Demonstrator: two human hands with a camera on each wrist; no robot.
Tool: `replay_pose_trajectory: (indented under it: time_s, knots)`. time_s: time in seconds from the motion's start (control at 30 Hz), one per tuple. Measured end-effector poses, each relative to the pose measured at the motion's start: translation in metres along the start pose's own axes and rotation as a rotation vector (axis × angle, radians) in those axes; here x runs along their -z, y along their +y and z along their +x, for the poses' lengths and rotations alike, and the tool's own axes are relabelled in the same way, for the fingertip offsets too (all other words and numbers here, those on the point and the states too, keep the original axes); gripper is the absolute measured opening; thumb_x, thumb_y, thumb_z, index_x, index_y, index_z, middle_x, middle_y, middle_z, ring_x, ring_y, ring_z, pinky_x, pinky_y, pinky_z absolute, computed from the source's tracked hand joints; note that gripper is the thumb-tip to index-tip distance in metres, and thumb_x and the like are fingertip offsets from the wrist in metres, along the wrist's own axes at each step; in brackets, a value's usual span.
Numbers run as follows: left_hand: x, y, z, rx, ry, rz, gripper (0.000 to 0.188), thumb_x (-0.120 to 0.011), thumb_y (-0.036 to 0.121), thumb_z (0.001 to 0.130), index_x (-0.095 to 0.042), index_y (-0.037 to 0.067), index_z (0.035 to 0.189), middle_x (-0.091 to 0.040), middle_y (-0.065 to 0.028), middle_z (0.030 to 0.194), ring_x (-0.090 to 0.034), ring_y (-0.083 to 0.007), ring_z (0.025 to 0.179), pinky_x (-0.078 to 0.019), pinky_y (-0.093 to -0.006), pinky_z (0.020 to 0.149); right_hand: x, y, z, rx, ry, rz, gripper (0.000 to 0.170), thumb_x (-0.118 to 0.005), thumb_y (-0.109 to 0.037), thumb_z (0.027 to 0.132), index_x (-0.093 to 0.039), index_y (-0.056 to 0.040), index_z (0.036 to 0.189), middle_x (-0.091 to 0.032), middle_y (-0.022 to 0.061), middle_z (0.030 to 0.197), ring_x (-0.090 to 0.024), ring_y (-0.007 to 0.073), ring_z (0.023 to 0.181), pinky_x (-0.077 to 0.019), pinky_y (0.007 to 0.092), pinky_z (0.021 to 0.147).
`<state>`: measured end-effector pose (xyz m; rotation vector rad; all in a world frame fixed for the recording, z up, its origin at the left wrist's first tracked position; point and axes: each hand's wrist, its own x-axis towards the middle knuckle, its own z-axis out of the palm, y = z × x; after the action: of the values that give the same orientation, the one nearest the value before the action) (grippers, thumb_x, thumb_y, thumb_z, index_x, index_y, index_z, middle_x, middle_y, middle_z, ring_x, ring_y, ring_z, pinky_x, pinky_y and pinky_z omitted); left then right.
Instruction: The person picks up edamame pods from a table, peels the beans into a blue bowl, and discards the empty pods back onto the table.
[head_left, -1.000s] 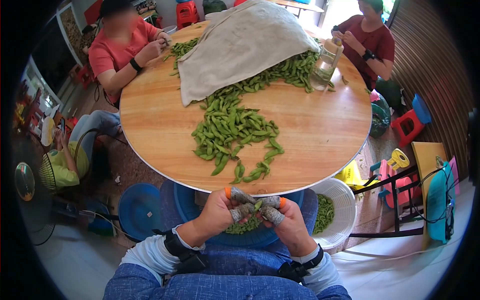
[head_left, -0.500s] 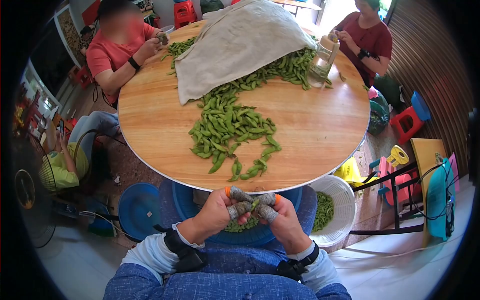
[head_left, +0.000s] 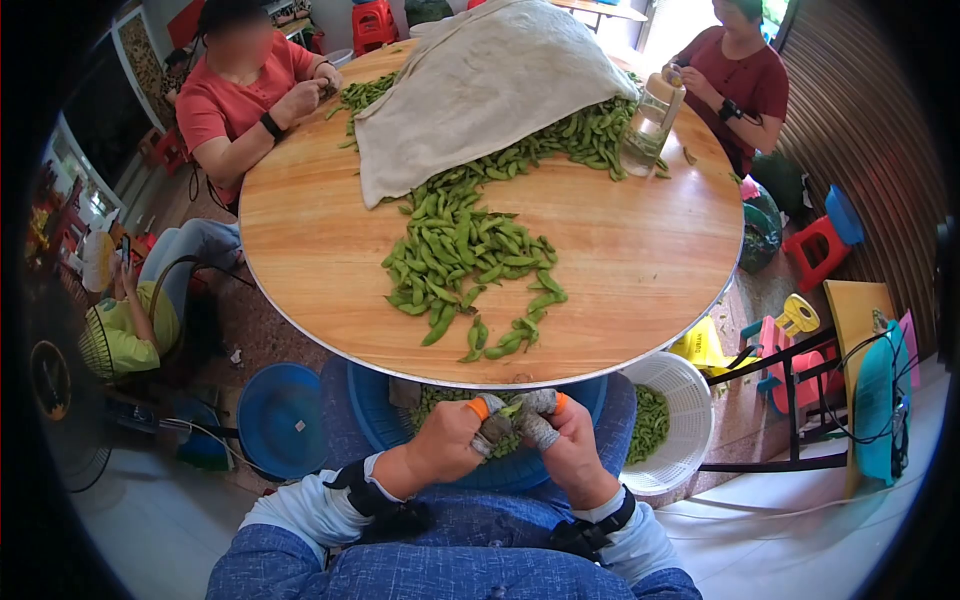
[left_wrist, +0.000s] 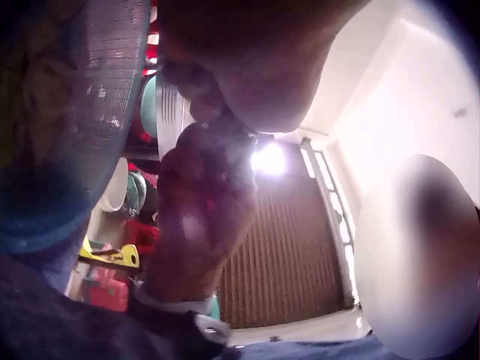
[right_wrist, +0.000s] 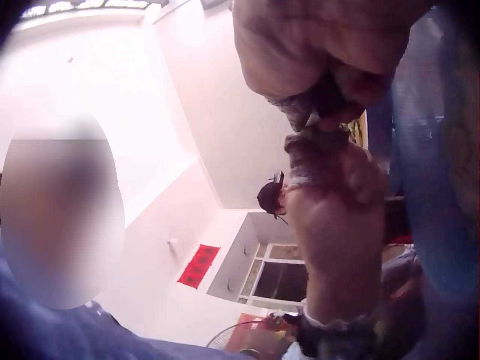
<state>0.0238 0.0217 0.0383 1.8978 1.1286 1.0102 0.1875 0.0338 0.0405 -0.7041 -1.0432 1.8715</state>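
Observation:
In the head view a green pod [head_left: 510, 409] is pinched between both hands, above a blue basin [head_left: 375, 405] with shelled beans. The left hand [head_left: 448, 437] has its fingers curled and wrapped fingertips on the pod's left end. From the other side the right hand [head_left: 574, 452] pinches it with wrapped thumb and finger. Loose pods [head_left: 465, 250] lie on the round wooden table [head_left: 640, 270]. Both wrist views are dark, with the left hand [right_wrist: 334, 232] and right hand [left_wrist: 202, 202] meeting fingertip to fingertip; the pod is hard to make out there.
A cloth [head_left: 490, 95] covers more pods at the table's back, beside a bottle [head_left: 650, 135]. Right of the basin stands a white basket [head_left: 690, 425] holding pods or beans; an empty blue tub [head_left: 280, 420] is at left. Two people in red shirts sit across the table.
The left hand has turned, its knuckles now facing up more, and its fingertips have shifted over the basin. More of the basin's beans show. The hands stay close together at the pod.

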Motion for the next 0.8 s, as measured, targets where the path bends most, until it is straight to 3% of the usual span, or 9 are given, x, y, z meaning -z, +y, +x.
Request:
replay_pose_trajectory:
  time_s: [0.03,0.13,0.33,0.4,0.53,0.57,0.7,0.77,0.8]
  knots:
    - [-0.004,-0.002,-0.001,0.05,0.041,-0.15,0.012,-0.052,0.009,0.078,-0.054,0.003,0.088,-0.055,-0.0079,0.07,-0.052,-0.0147,0.058,-0.0423,-0.0283,0.052,0.001,0.003,0.0,0.047,-0.011,-0.05,0.021,-0.052,-0.005,0.081,-0.053,0.0014,0.101,-0.057,0.0043,0.098,-0.053,0.0116,0.088,-0.0414,0.0244,0.078]
    - [0.007,-0.008,-0.003,0.449,-0.18,-0.459,0.016,-0.048,0.017,0.085,-0.054,0.002,0.089,-0.055,-0.0028,0.07,-0.048,-0.0062,0.057,-0.0388,-0.0214,0.05,0.004,0.009,0.001,0.141,-0.021,-0.193,0.02,-0.051,-0.005,0.081,-0.053,0.0021,0.1,-0.058,0.0046,0.096,-0.053,0.0115,0.086,-0.0418,0.0244,0.076]
    - [-0.004,-0.007,-0.011,0.512,-0.018,-0.512,0.013,-0.047,0.013,0.084,-0.051,0.002,0.089,-0.053,-0.0019,0.066,-0.046,-0.005,0.055,-0.0358,-0.0185,0.047,0.013,0.021,0.001,0.11,0.011,-0.577,0.017,-0.051,0.001,0.074,-0.056,0.0012,0.091,-0.059,0.0077,0.082,-0.055,0.0132,0.074,-0.0433,0.0249,0.068]
    - [-0.005,-0.014,-0.014,0.655,-0.082,-0.567,0.012,-0.046,0.01,0.082,-0.051,0.002,0.089,-0.054,-0.0026,0.068,-0.047,-0.0055,0.056,-0.0366,-0.0191,0.048,0.009,0.019,0.0,0.094,0.002,-0.752,0.016,-0.051,0.004,0.074,-0.056,0.0014,0.089,-0.059,0.005,0.078,-0.052,0.009,0.071,-0.0431,0.0233,0.065]
    - [-0.017,-0.038,-0.024,0.922,-0.064,-0.711,0.02,-0.047,0.006,0.077,-0.051,0.001,0.096,-0.055,-0.0039,0.073,-0.051,-0.0092,0.063,-0.0408,-0.022,0.053,0.009,0.032,0.001,0.058,-0.03,-0.935,0.013,-0.054,0.001,0.072,-0.057,0.0,0.084,-0.058,0.0106,0.074,-0.054,0.0155,0.067,-0.0432,0.0254,0.063]
    - [-0.02,-0.049,-0.029,0.822,-0.132,-0.547,0.024,-0.048,0.006,0.075,-0.05,0.001,0.099,-0.056,-0.0056,0.073,-0.052,-0.0125,0.064,-0.0418,-0.0238,0.055,0.013,0.035,0.001,0.012,-0.017,-0.954,0.018,-0.054,-0.002,0.067,-0.058,-0.0029,0.084,-0.057,0.0168,0.075,-0.056,0.0321,0.071,-0.0441,0.0351,0.063]
    - [-0.009,-0.044,-0.029,0.382,-0.348,0.22,0.037,-0.054,0.007,0.07,-0.049,0.001,0.106,-0.058,-0.0139,0.076,-0.056,-0.0265,0.073,-0.0444,-0.0306,0.063,0.035,0.025,-0.013,0.137,0.25,-0.867,0.012,-0.057,-0.006,0.071,-0.06,-0.0031,0.082,-0.06,0.0128,0.073,-0.058,0.0224,0.067,-0.045,0.0313,0.06]
    - [-0.001,-0.022,-0.025,0.256,-0.335,0.515,0.031,-0.059,0.01,0.068,-0.055,0.002,0.098,-0.057,-0.0191,0.08,-0.055,-0.0342,0.077,-0.045,-0.0349,0.066,0.077,0.022,-0.031,0.178,0.588,-0.96,0.01,-0.056,-0.008,0.074,-0.06,-0.0028,0.082,-0.059,0.007,0.069,-0.054,0.0174,0.062,-0.044,0.0285,0.059]
    - [0.005,-0.011,-0.02,0.195,-0.331,0.457,0.028,-0.059,0.01,0.069,-0.056,0.003,0.096,-0.058,-0.0178,0.079,-0.056,-0.0331,0.076,-0.0451,-0.0347,0.065,0.105,0.031,-0.039,0.197,0.834,-0.69,0.011,-0.056,-0.009,0.075,-0.059,-0.0037,0.085,-0.057,0.0038,0.069,-0.05,0.0138,0.056,-0.0414,0.0251,0.05]
